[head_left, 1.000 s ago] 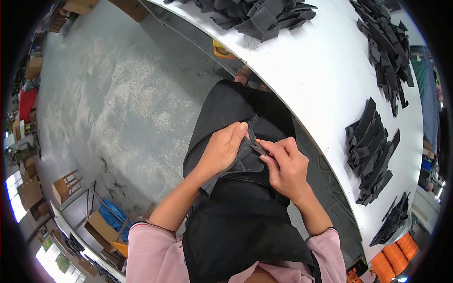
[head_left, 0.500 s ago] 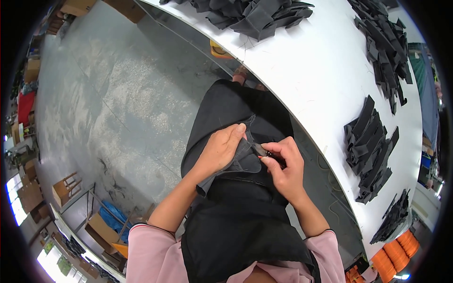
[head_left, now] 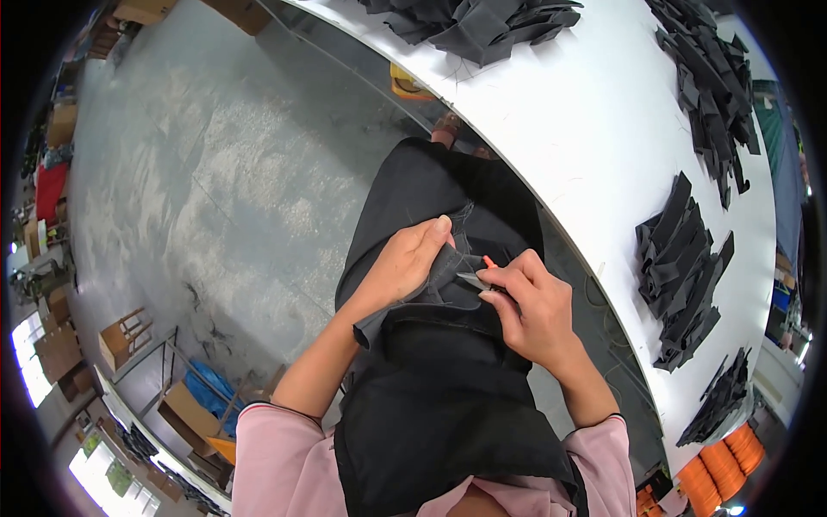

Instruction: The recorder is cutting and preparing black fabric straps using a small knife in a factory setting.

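Note:
Over my lap, my left hand is closed on a dark fabric piece, thumb along its upper edge. Loose threads stick out from the cloth's raw edge, and one end of it hangs past my wrist. To the right, my right hand grips thread snips between thumb and fingers. Their pale metal blades point left at the cloth, and an orange-red bit shows above my fingers. The rest of the snips is hidden in my hand. Beneath both hands spreads my black apron.
A white table curves along my right. Black fabric strips lie on it in several heaps, one at the far end and one nearer. Orange rolls stand beyond its near corner. Grey floor with pale patches stretches left, with cardboard boxes behind.
My right hand has drawn slightly right and turned, so the blades now show more plainly and the orange-red bit sits higher. My left hand keeps its hold on the cloth.

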Action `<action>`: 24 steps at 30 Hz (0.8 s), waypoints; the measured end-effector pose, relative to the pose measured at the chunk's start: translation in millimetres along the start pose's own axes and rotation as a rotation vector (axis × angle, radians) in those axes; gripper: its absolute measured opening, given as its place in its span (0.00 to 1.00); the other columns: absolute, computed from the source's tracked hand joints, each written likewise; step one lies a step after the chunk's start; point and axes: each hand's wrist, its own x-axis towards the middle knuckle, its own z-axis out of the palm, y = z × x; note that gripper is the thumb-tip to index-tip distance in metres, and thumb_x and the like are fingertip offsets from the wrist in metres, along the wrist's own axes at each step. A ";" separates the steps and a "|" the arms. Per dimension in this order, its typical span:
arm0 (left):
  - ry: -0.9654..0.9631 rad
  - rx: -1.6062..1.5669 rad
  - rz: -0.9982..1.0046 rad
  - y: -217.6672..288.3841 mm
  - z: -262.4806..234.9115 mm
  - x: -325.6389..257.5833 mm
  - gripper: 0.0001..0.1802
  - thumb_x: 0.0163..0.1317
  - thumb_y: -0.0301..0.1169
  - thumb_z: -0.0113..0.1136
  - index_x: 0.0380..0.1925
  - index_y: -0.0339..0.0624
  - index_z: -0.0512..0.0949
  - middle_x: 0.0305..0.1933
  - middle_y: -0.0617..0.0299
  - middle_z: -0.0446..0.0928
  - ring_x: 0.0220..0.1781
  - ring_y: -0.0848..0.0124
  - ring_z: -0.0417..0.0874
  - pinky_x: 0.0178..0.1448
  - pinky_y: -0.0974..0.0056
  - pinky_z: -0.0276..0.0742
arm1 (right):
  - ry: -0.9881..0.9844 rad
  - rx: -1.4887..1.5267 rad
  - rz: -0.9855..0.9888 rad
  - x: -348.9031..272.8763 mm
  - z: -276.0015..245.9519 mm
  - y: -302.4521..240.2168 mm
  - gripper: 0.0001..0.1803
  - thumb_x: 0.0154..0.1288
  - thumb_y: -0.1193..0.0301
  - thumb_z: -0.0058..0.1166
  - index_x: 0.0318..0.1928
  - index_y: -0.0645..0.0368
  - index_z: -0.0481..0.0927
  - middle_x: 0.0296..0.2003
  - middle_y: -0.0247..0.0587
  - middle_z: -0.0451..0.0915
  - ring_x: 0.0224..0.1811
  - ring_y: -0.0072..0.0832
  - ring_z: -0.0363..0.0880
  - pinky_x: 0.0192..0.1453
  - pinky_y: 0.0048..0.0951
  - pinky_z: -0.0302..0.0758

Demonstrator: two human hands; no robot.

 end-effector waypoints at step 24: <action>-0.001 -0.010 -0.020 1.9 -0.9 -1.4 0.25 0.70 0.47 0.38 0.30 0.35 0.71 0.25 0.63 0.70 0.31 0.75 0.69 0.41 0.69 0.68 | 0.000 0.127 0.062 7.1 2.6 -3.7 0.13 0.46 0.78 0.62 0.36 0.58 0.78 0.27 0.39 0.70 0.23 0.33 0.73 0.25 0.27 0.69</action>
